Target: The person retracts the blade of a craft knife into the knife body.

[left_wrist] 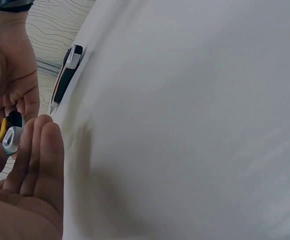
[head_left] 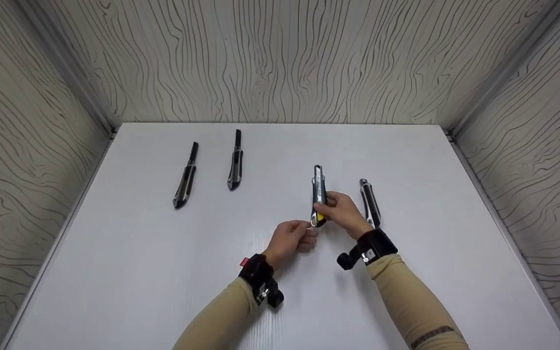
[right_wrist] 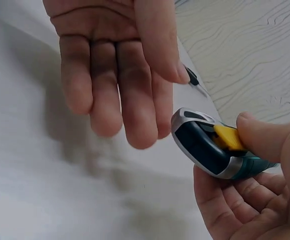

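Observation:
In the head view, my right hand (head_left: 345, 212) grips a utility knife (head_left: 318, 187) with a dark and silver body, thumb on top and fingers beneath. A yellow piece (right_wrist: 228, 137) shows on it near the right thumb in the right wrist view. My left hand (head_left: 291, 241) is at the knife's near end. There its fingers (right_wrist: 137, 110) are loosely extended, and the thumb stands just off the knife's silver end. In the left wrist view, that end (left_wrist: 12, 140) appears beside the left fingers. Nothing shows held in the left hand.
Another utility knife (head_left: 370, 201) lies on the white table (head_left: 139, 272), right of my right hand. Two more, a far-left knife (head_left: 185, 184) and a knife beside it (head_left: 236, 167), lie at the back left with dark blades out. Patterned panels (head_left: 280, 58) surround the table.

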Demonstrator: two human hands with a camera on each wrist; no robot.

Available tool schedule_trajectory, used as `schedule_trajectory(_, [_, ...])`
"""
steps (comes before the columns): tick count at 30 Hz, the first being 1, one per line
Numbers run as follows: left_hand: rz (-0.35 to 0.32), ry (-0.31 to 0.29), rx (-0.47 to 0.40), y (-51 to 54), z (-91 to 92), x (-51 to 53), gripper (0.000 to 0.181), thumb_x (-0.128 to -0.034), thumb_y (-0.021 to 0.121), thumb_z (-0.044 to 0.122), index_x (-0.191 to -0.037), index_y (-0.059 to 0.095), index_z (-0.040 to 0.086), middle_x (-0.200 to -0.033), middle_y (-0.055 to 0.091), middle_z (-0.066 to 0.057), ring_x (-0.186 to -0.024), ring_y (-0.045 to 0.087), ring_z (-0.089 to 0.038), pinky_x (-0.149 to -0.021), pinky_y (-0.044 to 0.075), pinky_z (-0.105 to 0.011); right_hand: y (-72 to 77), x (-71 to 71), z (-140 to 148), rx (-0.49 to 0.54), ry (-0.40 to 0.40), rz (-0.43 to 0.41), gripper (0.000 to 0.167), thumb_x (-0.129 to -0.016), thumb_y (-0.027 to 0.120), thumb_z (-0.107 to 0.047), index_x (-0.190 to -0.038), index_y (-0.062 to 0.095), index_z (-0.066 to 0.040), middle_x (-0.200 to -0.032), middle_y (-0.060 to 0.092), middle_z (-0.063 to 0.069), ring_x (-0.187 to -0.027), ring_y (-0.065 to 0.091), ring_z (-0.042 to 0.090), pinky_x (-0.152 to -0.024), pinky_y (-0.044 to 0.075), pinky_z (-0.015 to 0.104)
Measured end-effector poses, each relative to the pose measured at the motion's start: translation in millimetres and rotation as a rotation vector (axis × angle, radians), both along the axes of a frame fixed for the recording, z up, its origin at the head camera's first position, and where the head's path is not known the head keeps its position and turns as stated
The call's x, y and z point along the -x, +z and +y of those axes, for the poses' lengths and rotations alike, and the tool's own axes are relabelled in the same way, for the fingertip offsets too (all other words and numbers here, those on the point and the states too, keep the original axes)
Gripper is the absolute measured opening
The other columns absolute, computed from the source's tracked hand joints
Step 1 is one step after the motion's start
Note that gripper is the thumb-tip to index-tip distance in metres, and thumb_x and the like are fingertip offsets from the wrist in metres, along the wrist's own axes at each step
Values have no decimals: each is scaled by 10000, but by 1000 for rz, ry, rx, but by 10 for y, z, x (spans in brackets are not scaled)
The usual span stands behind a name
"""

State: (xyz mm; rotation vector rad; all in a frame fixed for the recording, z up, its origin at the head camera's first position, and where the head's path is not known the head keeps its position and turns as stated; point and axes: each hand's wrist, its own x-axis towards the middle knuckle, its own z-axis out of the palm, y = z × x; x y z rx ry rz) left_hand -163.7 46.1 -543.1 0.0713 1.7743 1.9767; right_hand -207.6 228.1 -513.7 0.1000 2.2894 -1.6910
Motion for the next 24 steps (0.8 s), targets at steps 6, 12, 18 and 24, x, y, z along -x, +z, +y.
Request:
schedule_trajectory(6, [8, -16, 39, -20, 70, 3, 332, -1027, 470, 168, -1209, 599, -78, -1058, 724, -192, -939, 726, -269, -835, 600, -374, -25, -19, 212, -80, -29, -9, 513, -943, 646, -201, -1365, 482, 39, -1247, 636, 237, -912, 657, 122, -766, 560, 237])
schedule_trajectory(12, [5, -35, 59, -7, 114, 4, 349, -1027, 472, 176, -1230, 584, -85, -1061, 726, -179, -929, 727, -240, -837, 599, -365, -53, -38, 427, -170, -48, -24, 503, -946, 639, -204, -1358, 485, 38, -1215, 647, 235, -915, 662, 155, -753, 567, 249])
schedule_trajectory(18, [2, -53, 57, 9, 139, -12, 350, -1030, 466, 177, -1241, 583, -76, -1079, 719, -189, -952, 721, -255, -862, 591, -381, -52, -75, 583, -304, -49, -41, 562, -944, 638, -259, -1387, 454, 33, -1234, 628, 243, -920, 655, 180, -736, 535, 243])
schedule_trajectory(24, [5, -63, 54, 0, 164, -26, 352, -1033, 461, 179, -1240, 580, -80, -1064, 724, -176, -948, 722, -254, -868, 589, -380, -47, -94, 644, -459, -69, -26, 542, -928, 651, -271, -1349, 487, 28, -1115, 640, 191, -870, 632, 192, -684, 501, 242])
